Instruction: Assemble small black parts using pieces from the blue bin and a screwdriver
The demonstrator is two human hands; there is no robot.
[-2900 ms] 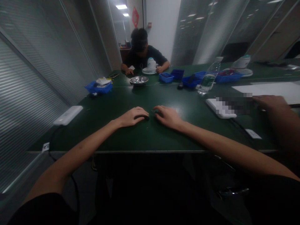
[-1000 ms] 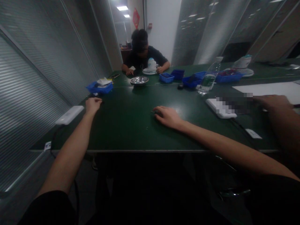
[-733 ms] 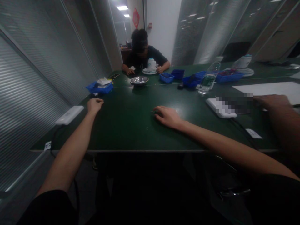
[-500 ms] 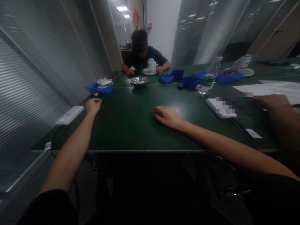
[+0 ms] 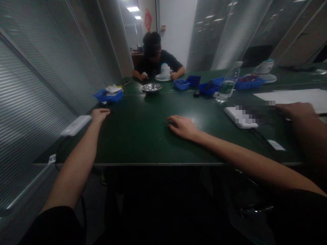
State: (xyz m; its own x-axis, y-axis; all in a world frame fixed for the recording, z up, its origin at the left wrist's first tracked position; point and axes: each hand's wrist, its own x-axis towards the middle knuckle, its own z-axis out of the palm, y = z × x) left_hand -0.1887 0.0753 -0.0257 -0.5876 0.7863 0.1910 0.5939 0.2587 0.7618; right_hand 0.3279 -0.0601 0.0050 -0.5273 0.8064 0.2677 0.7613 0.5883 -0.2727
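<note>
My left hand (image 5: 100,115) is just above or on the left side of the green table (image 5: 138,143), thumb and fingers pressed together in a pinch. Whatever it may hold is too small to make out. Just beyond it sits a blue basket (image 5: 108,96) with white and yellow packets. My right hand (image 5: 183,127) rests on the table right of the middle, fingers curled. A tiny thin object (image 5: 165,121) shows at its fingertips, too small to name.
White power strips (image 5: 76,126) lie at both sides. Farther back are a metal bowl (image 5: 152,88), blue baskets (image 5: 181,84), a water bottle (image 5: 227,86) and a small white fan (image 5: 165,72). A person (image 5: 152,54) leans over the far end; another person's hand (image 5: 297,110) is at right.
My left hand has shifted slightly left and its fingers have straightened a little. My right hand stays in place. The hand of the person across the table has moved slightly.
</note>
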